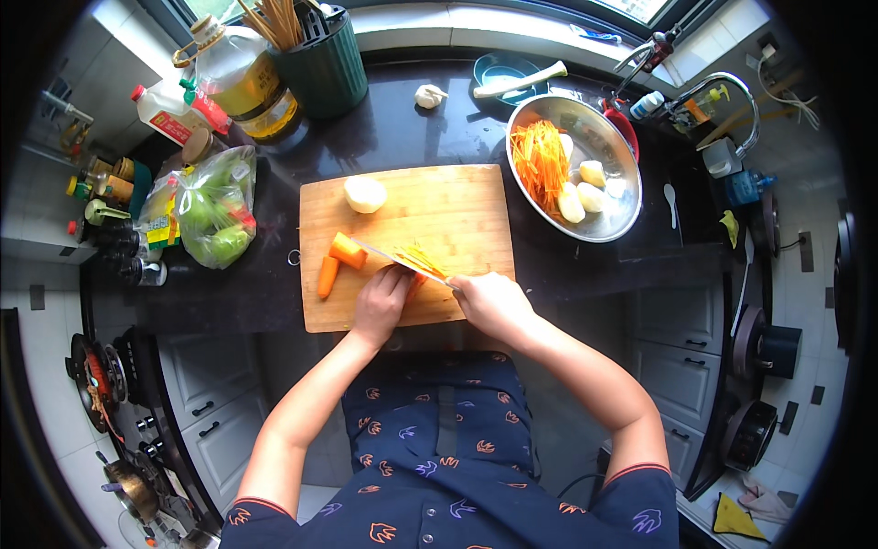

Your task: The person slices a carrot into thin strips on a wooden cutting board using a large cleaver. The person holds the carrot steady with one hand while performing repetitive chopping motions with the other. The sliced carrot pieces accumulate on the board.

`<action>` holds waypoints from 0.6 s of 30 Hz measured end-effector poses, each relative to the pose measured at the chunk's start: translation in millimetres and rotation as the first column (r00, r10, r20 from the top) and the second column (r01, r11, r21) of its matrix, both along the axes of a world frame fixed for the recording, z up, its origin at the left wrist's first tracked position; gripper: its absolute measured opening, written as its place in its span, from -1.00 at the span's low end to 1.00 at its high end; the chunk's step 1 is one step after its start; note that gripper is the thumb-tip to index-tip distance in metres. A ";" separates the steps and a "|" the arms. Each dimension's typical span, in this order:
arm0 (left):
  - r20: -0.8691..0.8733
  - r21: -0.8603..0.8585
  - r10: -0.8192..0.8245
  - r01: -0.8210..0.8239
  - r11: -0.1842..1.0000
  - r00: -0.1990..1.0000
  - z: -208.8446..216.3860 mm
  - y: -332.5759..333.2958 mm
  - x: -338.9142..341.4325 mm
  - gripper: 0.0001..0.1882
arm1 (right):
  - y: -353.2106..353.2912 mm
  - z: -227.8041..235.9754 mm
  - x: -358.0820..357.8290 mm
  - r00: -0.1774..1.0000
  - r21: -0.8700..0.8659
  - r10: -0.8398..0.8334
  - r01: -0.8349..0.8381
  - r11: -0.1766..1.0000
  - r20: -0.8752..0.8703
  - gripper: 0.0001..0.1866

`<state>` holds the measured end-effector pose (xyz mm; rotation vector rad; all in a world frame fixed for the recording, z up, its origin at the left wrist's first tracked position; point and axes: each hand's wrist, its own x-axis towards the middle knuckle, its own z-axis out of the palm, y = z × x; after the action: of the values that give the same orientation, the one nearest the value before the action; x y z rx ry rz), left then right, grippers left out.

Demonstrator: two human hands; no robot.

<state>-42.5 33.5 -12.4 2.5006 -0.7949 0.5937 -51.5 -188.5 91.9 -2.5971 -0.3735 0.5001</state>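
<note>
My right hand (494, 304) is closed round the handle of a kitchen knife (380, 252), its blade slanting up and left across the wooden cutting board (448, 201). On the near side of the blade, my left hand (382, 302) presses its curled fingers on a carrot piece (414, 286), mostly hidden by hand and knife. Thin carrot strips (421, 260) lie along the blade's far side. Two more carrot chunks, a thick one (347, 251) and a slim one (327, 276), rest left of the knife. A peeled, pale round vegetable (366, 194) sits near the board's far edge.
Right of the board stands a steel bowl (615, 157) with carrot shreds (540, 165) and several peeled pale vegetables. Garlic (430, 96) and a blue-green dish (498, 69) lie behind. At left are a bag of green vegetables (215, 215), an oil jug (247, 82) and a utensil holder (325, 69).
</note>
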 end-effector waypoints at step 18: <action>-0.067 0.044 0.007 -0.004 0.999 0.998 2.8 0.9 -3.1 -0.77 | 10.2 -30.1 1.0 0.999 -0.053 -0.039 0.038 0.998 -0.014 -0.76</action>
<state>-45.6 34.4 -9.6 2.5492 -0.7847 0.4955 -50.5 -178.3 61.8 -2.6442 -0.3093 0.5219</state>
